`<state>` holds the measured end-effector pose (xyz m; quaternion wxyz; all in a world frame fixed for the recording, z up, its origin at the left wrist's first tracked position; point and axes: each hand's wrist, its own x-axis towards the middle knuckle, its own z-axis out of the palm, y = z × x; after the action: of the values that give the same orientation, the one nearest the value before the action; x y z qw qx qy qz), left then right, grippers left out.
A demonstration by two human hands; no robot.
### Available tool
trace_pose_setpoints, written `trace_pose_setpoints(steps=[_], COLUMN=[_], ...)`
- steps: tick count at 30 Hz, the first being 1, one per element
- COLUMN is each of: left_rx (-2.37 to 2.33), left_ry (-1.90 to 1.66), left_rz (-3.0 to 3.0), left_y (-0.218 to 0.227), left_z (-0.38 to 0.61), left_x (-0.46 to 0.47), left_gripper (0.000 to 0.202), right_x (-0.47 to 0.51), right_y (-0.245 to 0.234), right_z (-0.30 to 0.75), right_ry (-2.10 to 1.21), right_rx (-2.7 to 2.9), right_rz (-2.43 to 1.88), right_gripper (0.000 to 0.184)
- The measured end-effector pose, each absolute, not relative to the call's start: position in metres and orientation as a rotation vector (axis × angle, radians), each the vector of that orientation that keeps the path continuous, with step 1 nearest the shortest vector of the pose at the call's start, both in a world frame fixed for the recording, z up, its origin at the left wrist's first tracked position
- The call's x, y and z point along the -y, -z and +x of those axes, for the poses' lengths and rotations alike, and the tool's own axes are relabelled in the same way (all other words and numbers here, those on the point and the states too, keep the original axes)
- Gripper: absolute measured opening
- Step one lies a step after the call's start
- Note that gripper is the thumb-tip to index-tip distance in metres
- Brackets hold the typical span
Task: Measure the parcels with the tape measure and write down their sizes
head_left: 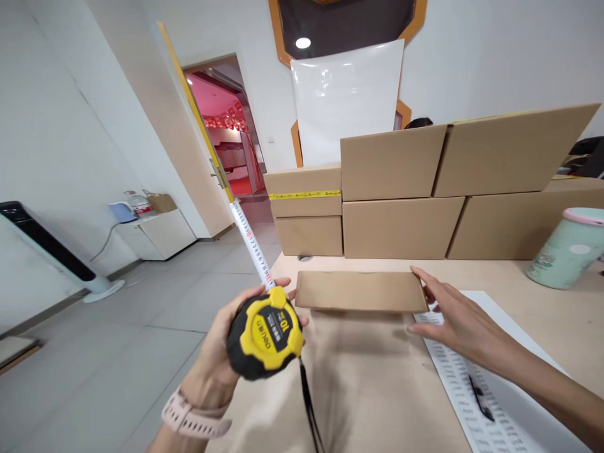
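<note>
My left hand [221, 343] is closed around a yellow and black tape measure [267, 333]. Its white blade [252, 245] sticks out up and to the left, and a black wrist strap [309, 402] hangs below. Fingertips of that hand reach the left end of a small cardboard box [361, 290]; whether they press on it I cannot tell. At the box's right end, my right hand [455, 318] grips the corner between curled fingers and thumb. The box lies level in front of me, its shadow on the table [377, 390] beneath.
Stacked cardboard boxes [401, 226] line the table's back, one carrying yellow tape. On the right stands a green tumbler [569, 248]. A printed sheet [465, 390] with a black pen [480, 397] lies under my right arm. Left of the table are floor, a tower fan [51, 248] and a cabinet [158, 229].
</note>
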<state>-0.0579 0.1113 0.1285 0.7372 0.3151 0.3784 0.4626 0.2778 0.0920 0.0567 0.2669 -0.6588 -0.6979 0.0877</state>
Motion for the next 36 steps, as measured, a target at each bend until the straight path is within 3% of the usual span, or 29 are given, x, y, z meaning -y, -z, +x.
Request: trace_pose_setpoints(steps=[4, 9, 16, 19, 24, 32, 36], left_rx=[-0.801, -0.653, -0.554, -0.625, -0.796, -0.739, -0.721], left_ry=[-1.028, -0.733, -0.364, -0.31, -0.33, -0.289, -0.347], left_rz=[0.786, 0.701, 0.6, 0.601, 0.659, 0.682, 0.683], left_y=[-0.146, -0.132, -0.09, -0.086, -0.095, -0.089, -0.092], left_z=[-0.044, -0.033, 0.005, 0.019, 0.031, 0.026, 0.015], left_x=[-0.121, -0.094, -0.074, -0.08, -0.086, -0.082, -0.076], left_gripper=[0.035, 0.025, 0.05, 0.061, 0.062, 0.076, 0.071], right_x=[-0.138, -0.163, -0.172, -0.178, -0.193, -0.216, -0.222], right_y=[-0.057, -0.059, -0.095, -0.105, -0.105, -0.106, -0.107], right_z=[0.283, 0.295, 0.284, 0.269, 0.253, 0.243, 0.24], right_ry=[-0.106, -0.462, -0.493, -0.436, -0.406, -0.379, -0.444], right_rx=[1.853, 1.759, 1.645, 1.738, 1.892, 2.021, 2.001], right_rz=[-1.67, -1.607, -1.321, -1.229, -1.188, -1.199, -1.295], right_gripper=[0.076, 0.071, 0.042, 0.039, 0.036, 0.032, 0.03])
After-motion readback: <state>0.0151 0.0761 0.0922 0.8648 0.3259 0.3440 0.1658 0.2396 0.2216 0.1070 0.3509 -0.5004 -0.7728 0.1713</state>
